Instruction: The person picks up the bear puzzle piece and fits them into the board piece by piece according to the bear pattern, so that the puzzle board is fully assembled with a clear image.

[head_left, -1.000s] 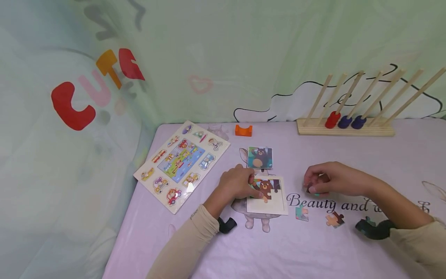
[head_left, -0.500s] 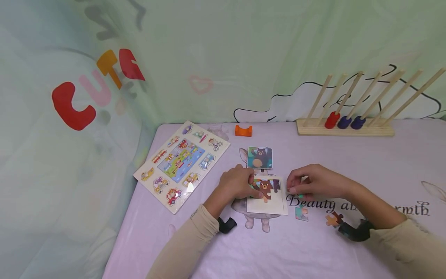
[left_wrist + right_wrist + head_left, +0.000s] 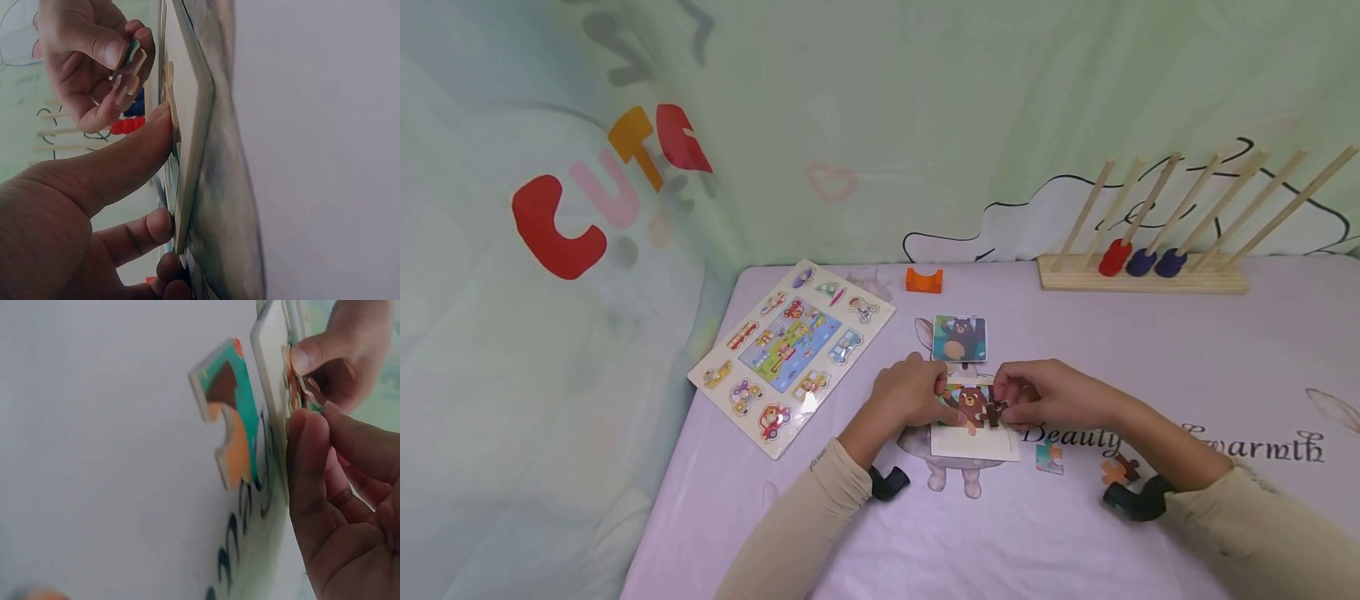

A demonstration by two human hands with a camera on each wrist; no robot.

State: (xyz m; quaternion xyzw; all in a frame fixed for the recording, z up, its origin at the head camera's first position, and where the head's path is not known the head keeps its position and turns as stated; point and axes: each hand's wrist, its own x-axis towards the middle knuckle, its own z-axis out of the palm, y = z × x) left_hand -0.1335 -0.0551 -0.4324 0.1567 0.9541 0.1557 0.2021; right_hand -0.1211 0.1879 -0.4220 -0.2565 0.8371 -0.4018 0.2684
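Note:
A square puzzle board (image 3: 973, 446) lies in the middle of the table, its upper part covered with pieces showing a brown bear (image 3: 972, 397). My left hand (image 3: 910, 393) holds it from the left: the thumb (image 3: 140, 150) presses on the pieces while the other fingers curl at the edge. Above the board's right side, my right hand (image 3: 1052, 396) pinches a dark brown and green jigsaw piece (image 3: 993, 413) between thumb and fingertips. In the right wrist view the fingers partly hide that piece. Beside the board lies a loose teal and orange jigsaw piece (image 3: 234, 415).
Another brown and orange piece (image 3: 1120, 469) lies by the right wrist. Behind the board is a bear picture card (image 3: 959, 339). A vehicle peg puzzle (image 3: 790, 358) lies left, an orange block (image 3: 924, 282) at the back. A wooden bead rack (image 3: 1142, 283) stands back right.
My right hand has moved left from beside the board to over its right side, carrying the pinched jigsaw piece. My left hand has stayed in place on the board.

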